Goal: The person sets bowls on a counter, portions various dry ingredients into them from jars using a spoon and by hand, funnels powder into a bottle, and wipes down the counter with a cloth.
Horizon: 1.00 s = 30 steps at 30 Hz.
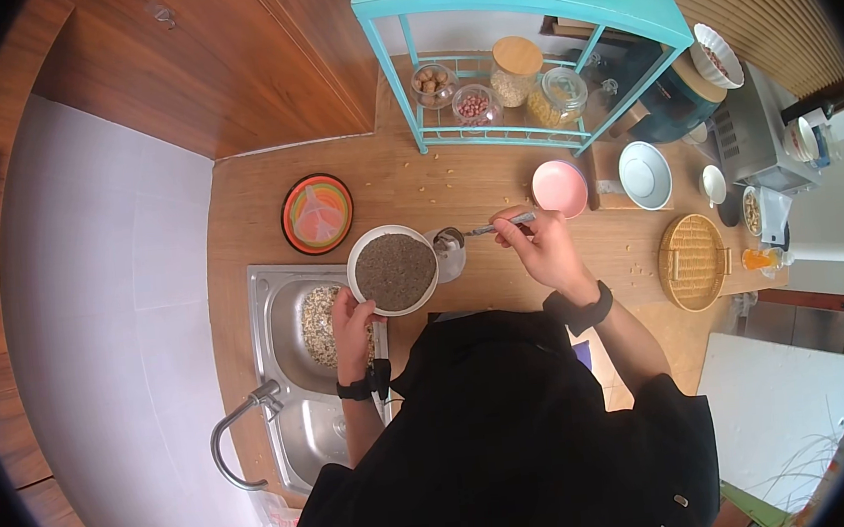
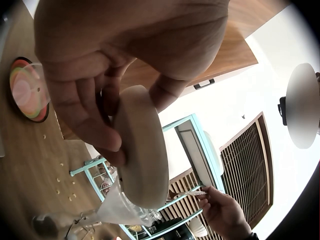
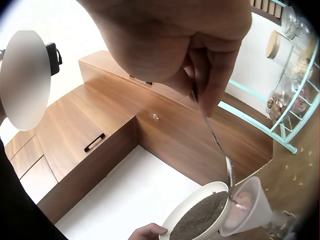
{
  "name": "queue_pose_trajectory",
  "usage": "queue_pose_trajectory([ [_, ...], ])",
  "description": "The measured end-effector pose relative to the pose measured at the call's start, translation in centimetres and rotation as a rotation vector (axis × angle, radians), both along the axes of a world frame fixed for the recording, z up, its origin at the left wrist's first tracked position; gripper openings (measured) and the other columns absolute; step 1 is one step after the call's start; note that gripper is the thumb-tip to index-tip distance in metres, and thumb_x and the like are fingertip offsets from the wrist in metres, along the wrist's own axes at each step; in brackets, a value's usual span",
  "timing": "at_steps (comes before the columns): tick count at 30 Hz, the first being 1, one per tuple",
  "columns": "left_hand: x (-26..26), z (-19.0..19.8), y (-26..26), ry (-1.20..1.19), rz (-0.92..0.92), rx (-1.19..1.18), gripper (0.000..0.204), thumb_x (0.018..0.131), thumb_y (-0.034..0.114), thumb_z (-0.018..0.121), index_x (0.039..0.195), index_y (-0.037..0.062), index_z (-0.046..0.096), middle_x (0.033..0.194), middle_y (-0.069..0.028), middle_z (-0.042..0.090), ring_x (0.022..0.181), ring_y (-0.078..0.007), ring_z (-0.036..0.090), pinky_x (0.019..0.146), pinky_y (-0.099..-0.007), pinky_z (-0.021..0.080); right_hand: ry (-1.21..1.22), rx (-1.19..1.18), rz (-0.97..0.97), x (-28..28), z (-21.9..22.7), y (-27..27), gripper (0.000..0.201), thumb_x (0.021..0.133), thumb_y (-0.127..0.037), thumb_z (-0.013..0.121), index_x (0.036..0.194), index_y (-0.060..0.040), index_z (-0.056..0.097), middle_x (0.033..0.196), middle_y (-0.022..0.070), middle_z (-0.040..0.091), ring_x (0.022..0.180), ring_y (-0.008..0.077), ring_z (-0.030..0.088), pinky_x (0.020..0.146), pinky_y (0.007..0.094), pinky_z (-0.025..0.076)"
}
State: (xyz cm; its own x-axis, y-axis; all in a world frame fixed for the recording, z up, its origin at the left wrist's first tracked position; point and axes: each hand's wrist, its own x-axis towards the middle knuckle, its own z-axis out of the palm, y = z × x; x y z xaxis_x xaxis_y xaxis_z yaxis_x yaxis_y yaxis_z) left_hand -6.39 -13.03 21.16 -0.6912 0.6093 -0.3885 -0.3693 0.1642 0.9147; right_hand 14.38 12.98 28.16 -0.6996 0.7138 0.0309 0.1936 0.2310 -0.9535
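My left hand (image 1: 351, 327) grips the near-left rim of a white bowl (image 1: 353, 261), thumb over the edge. A fine grey-brown grain or powder (image 1: 395, 271) fills much of it. My right hand (image 1: 549, 252) pinches the handle of a metal spoon (image 1: 487, 229). The spoon's head overlaps the mouth of a translucent plastic funnel (image 3: 262, 212), close beside the bowl's right rim. Below the funnel shows a clear glass vessel (image 3: 286, 226), partly cut off in the right wrist view. In the left wrist view the bowl's outer side (image 2: 142, 155) sits between thumb and fingers.
Mixed grains (image 1: 319, 325) lie in the steel sink (image 1: 260, 323) at left, by a tap (image 1: 222, 444). A striped round plate (image 1: 290, 220), pink bowl (image 1: 559, 189), pale blue bowl (image 1: 645, 174) and woven basket (image 1: 697, 285) stand on the counter. A turquoise rack (image 1: 391, 70) holds several jars.
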Motion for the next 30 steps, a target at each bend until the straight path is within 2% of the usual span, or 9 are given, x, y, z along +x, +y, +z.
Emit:
queue_pose_trajectory([
  [3,-0.1,-0.4,-0.2,0.016,-0.013,-0.008,0.011,0.088,0.002,0.057,0.098,0.0031,0.054,0.096,-0.0060,0.064,0.083,-0.0140,0.064,0.066,-0.0302,0.057,0.027,0.085,0.001,0.1,0.2,-0.4,0.018,0.096,-0.013,0.066,0.098,0.0048,0.071,0.079,0.0172,0.073,0.067,0.0222,0.072,0.062,0.0305,0.056],
  [6,0.1,-0.1,-0.1,0.025,-0.018,-0.005,0.012,0.088,0.002,0.057,0.100,0.0024,0.055,0.096,-0.0063,0.064,0.083,-0.0145,0.065,0.067,-0.0301,0.057,0.009,0.187,0.084,-0.1,0.3,-0.6,0.017,0.095,-0.012,0.066,0.100,0.0033,0.071,0.080,0.0171,0.073,0.063,0.0247,0.070,0.060,0.0315,0.055],
  [9,0.3,0.4,0.3,0.020,-0.010,0.004,0.016,0.088,0.002,0.056,0.104,0.0016,0.056,0.097,-0.0066,0.065,0.084,-0.0152,0.065,0.067,-0.0300,0.057,0.168,0.262,0.134,-0.7,-0.4,-0.7,0.016,0.095,-0.011,0.065,0.102,0.0020,0.072,0.086,0.0176,0.073,0.063,0.0257,0.069,0.058,0.0322,0.054],
  [12,0.4,0.5,0.5,-0.035,-0.009,0.047,0.020,0.089,0.003,0.055,0.109,0.0014,0.057,0.099,-0.0073,0.065,0.085,-0.0159,0.066,0.068,-0.0303,0.057,0.046,0.123,0.144,-0.7,-2.9,-1.0,0.017,0.097,-0.011,0.064,0.101,0.0034,0.071,0.090,0.0146,0.074,0.069,0.0216,0.069,0.062,0.0305,0.055],
  [14,0.4,0.4,0.6,-0.076,-0.008,0.078,0.021,0.089,0.004,0.055,0.110,0.0015,0.057,0.102,-0.0079,0.065,0.086,-0.0159,0.066,0.068,-0.0304,0.058,0.197,-0.260,0.105,-0.9,-5.4,-1.6,0.022,0.099,-0.014,0.062,0.101,0.0060,0.071,0.091,0.0110,0.074,0.076,0.0167,0.069,0.069,0.0286,0.056],
  [15,0.6,0.3,0.7,-0.077,-0.006,0.079,0.021,0.089,0.004,0.055,0.110,0.0015,0.057,0.102,-0.0079,0.065,0.086,-0.0159,0.066,0.068,-0.0304,0.058,0.196,-0.260,0.107,-0.8,-5.9,-1.7,0.022,0.099,-0.014,0.062,0.101,0.0060,0.071,0.091,0.0110,0.074,0.076,0.0167,0.069,0.069,0.0286,0.056],
  [17,0.9,0.3,0.9,-0.091,0.001,0.087,0.022,0.089,0.005,0.055,0.111,0.0017,0.056,0.104,-0.0080,0.065,0.086,-0.0157,0.066,0.068,-0.0303,0.057,0.199,-0.536,0.052,-0.7,-6.2,-2.0,0.026,0.101,-0.017,0.061,0.102,0.0079,0.069,0.089,0.0093,0.073,0.079,0.0142,0.068,0.075,0.0277,0.056],
  [20,1.2,0.3,1.2,-0.113,-0.011,0.089,0.022,0.090,0.005,0.055,0.111,0.0019,0.056,0.105,-0.0076,0.064,0.087,-0.0155,0.066,0.068,-0.0304,0.057,0.188,-0.650,0.069,-0.9,-6.4,-2.4,0.024,0.102,-0.016,0.059,0.105,0.0066,0.067,0.090,0.0114,0.072,0.080,0.0145,0.067,0.074,0.0282,0.056],
  [30,1.0,0.1,1.1,-0.124,-0.039,0.105,0.024,0.089,0.005,0.055,0.112,0.0023,0.056,0.106,-0.0063,0.064,0.090,-0.0148,0.065,0.070,-0.0303,0.057,0.175,-0.706,0.106,-1.6,-4.8,-1.8,0.026,0.102,-0.019,0.057,0.104,0.0049,0.067,0.091,0.0109,0.072,0.080,0.0143,0.068,0.075,0.0274,0.055],
])
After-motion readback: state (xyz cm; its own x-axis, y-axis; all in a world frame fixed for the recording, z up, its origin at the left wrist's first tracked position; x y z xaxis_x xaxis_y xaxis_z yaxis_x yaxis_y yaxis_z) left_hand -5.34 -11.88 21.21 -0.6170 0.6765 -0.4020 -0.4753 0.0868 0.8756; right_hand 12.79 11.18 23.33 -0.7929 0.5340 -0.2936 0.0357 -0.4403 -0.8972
